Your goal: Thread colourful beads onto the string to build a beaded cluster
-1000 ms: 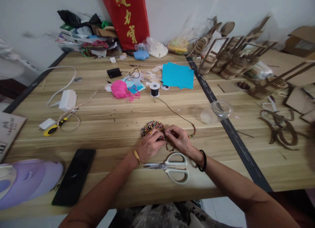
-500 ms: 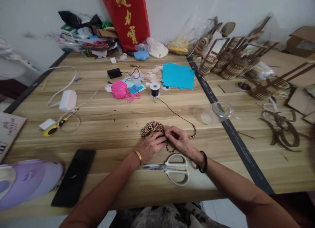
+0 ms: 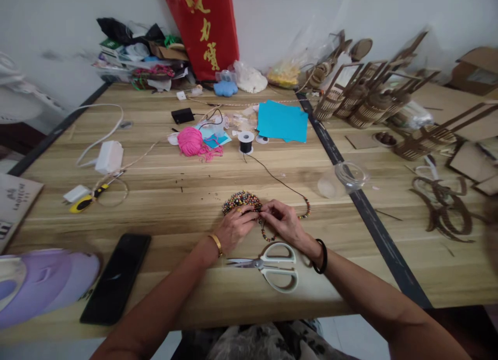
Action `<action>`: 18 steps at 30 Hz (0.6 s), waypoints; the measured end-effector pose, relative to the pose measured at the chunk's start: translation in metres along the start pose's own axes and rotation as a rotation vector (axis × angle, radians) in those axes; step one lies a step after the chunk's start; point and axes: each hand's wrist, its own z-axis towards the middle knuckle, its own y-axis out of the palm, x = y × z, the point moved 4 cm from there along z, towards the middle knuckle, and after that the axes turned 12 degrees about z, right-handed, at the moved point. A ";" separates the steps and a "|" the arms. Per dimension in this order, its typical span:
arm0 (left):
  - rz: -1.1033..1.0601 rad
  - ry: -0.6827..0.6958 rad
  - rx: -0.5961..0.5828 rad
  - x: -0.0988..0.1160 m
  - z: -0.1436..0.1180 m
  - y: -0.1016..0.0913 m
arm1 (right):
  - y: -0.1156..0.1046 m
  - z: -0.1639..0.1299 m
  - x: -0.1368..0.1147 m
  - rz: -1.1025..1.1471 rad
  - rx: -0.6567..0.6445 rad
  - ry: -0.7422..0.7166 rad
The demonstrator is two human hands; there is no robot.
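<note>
A heap of small multicoloured beads lies on the wooden table. My left hand rests at the heap's near edge with fingertips pinched on the beads. My right hand is beside it, fingertips pinching a thin black cord strung with beads. The cord runs back to a black spool. White-handled scissors lie just in front of both wrists.
A black phone and a purple object lie near left. Pink yarn, blue paper, a clear plastic cup on its side and a charger sit further back. Wooden lattice pieces crowd the right.
My hands stay at the bead heap; only the fingertips shift slightly. The view has drifted a little.
</note>
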 end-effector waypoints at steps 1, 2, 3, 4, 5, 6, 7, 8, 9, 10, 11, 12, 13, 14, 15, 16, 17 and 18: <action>-0.006 -0.007 0.000 -0.001 0.000 0.000 | 0.000 0.000 0.000 -0.002 -0.002 0.000; -0.012 -0.013 0.007 -0.001 -0.001 -0.001 | 0.000 0.000 0.000 -0.011 -0.005 -0.004; -0.018 -0.019 0.015 -0.002 -0.001 -0.001 | 0.000 0.000 -0.001 -0.023 -0.008 -0.009; -0.023 -0.021 0.021 -0.002 -0.001 -0.002 | 0.000 0.000 -0.002 -0.036 -0.014 -0.015; -0.028 -0.023 0.025 -0.003 -0.001 -0.003 | 0.000 0.000 -0.002 -0.049 -0.019 -0.020; -0.034 -0.023 0.025 -0.003 -0.001 -0.003 | 0.000 0.000 -0.003 -0.059 -0.024 -0.023; -0.042 -0.023 0.022 -0.003 0.000 -0.003 | 0.000 0.001 -0.003 -0.067 -0.029 -0.025; -0.051 -0.023 0.020 -0.003 0.000 -0.003 | 0.000 0.001 -0.003 -0.073 -0.032 -0.026; -0.060 -0.027 0.023 -0.003 0.001 -0.003 | -0.001 0.001 -0.003 -0.078 -0.033 -0.028; -0.066 -0.030 0.027 -0.002 0.001 -0.003 | -0.001 0.001 -0.003 -0.081 -0.034 -0.030; -0.071 -0.033 0.032 -0.002 0.002 -0.004 | -0.001 0.000 -0.003 -0.081 -0.034 -0.032; -0.074 -0.035 0.038 -0.001 0.003 -0.004 | -0.001 0.000 -0.003 -0.077 -0.034 -0.032; -0.075 -0.038 0.042 0.000 0.003 -0.005 | 0.000 0.000 -0.003 -0.071 -0.035 -0.031; -0.074 -0.040 0.046 0.001 0.004 -0.005 | 0.000 0.001 -0.003 -0.065 -0.036 -0.029; -0.071 -0.041 0.047 0.002 0.005 -0.006 | 0.000 0.001 -0.003 -0.060 -0.036 -0.027; -0.066 -0.040 0.046 0.003 0.006 -0.006 | 0.000 0.001 -0.003 -0.056 -0.037 -0.026; -0.057 -0.041 0.045 0.003 0.006 -0.006 | 0.000 0.001 -0.004 -0.054 -0.038 -0.026; -0.047 -0.038 0.041 0.004 0.006 -0.006 | 0.000 0.001 -0.004 -0.053 -0.039 -0.025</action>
